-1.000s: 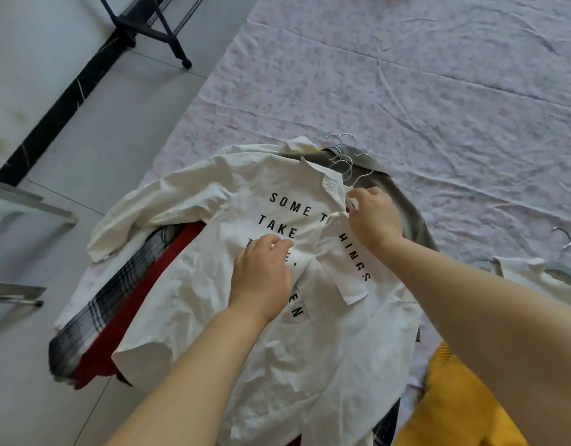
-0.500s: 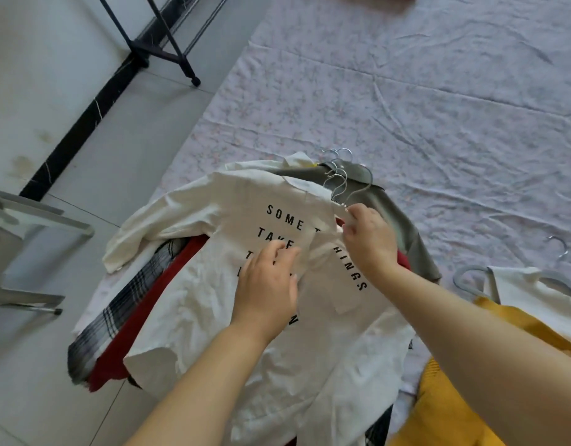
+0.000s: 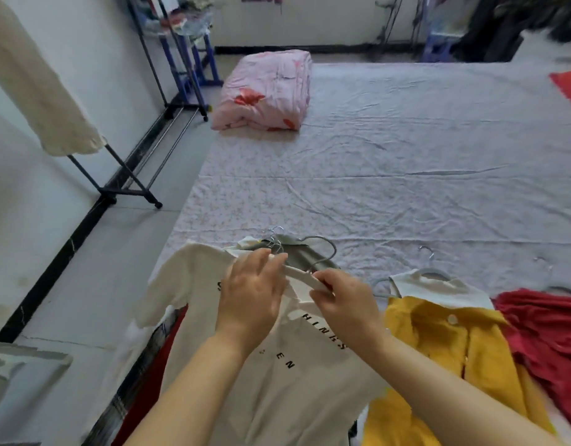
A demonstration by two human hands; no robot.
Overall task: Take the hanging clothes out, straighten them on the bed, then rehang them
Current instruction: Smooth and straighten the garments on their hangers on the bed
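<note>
Sliding both hands up from the lettering to the neckline: my right hand [image 3: 345, 300] now pinches the collar [image 3: 302, 280] of the white shirt [image 3: 277, 381], left hand [image 3: 252, 294] flat-fingered beside it (shirt's topping the pile at the bed's [image 3: 406, 188] near edge). Still straightening, I'd say, with rehanging to come.

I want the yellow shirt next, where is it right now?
Head view, lower right: the yellow shirt lies on the bed, right of the white shirt, left of the red garment, with a white top just beyond it.
</note>
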